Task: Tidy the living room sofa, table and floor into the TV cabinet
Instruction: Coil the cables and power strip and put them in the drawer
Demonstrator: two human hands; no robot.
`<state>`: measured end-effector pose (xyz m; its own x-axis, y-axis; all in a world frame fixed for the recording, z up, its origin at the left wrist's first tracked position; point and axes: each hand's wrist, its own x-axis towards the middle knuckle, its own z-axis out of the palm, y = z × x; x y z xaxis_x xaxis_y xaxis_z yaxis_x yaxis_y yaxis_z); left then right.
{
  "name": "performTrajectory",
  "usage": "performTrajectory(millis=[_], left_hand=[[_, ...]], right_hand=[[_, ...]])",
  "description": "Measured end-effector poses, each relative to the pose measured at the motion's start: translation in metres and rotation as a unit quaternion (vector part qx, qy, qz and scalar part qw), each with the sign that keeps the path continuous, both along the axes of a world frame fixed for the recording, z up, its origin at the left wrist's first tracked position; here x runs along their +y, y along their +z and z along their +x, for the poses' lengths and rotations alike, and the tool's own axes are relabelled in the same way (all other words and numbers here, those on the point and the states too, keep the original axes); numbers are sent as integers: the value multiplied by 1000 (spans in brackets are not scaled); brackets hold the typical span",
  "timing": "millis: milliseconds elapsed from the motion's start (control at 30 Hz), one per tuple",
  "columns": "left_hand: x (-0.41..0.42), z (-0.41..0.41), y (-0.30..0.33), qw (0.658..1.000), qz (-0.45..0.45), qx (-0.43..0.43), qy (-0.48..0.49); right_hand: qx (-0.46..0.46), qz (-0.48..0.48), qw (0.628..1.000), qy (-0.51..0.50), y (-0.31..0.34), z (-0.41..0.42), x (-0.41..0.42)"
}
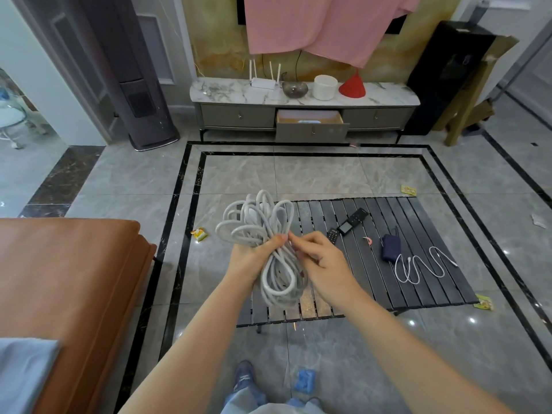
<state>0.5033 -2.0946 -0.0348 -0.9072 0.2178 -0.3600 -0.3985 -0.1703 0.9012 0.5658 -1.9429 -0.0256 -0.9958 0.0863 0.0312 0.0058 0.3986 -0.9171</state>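
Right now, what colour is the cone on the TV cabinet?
Red; the cone shows in the head view, on the cabinet top.

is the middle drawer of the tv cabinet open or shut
Open: the middle drawer is pulled out from the TV cabinet, showing its light interior.

Along the far wall
A pink cloth [325,25] hangs above; a grey tower fan [143,97] stands at left.

Counting two hands [248,258] [321,258] – one cable bundle [263,234], two remotes [352,221] [332,236], one power bank [390,247], one loose white cord [418,264] – and three yellow wrappers [199,234] [408,189] [483,302] lying on the floor.
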Motion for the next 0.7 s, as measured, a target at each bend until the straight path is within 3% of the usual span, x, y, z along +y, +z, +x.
performTrajectory(millis=[133,233,300,467,600,700], left_hand=[[1,6,-3,1000,-4,13,13],[-4,6,-6,1000,-6,-5,3],[-9,5,-5,1000,12,-22,-5],[-27,-1,-15,996,65,-63,-6],[-31,-6,-28,990,63,-118,43],[-32,-9,-34,990,57,-122,44]], right_hand=[[58,108,992,18,-2,-2,-14],[66,124,990,25,-7,-1,-19],[43,93,994,27,-7,-1,-21],[-96,-148,984,34,1,-2,-22],[-107,-126,984,62,-2,-6,-25],[-131,-128,983,-5,-10,-11,-31]])
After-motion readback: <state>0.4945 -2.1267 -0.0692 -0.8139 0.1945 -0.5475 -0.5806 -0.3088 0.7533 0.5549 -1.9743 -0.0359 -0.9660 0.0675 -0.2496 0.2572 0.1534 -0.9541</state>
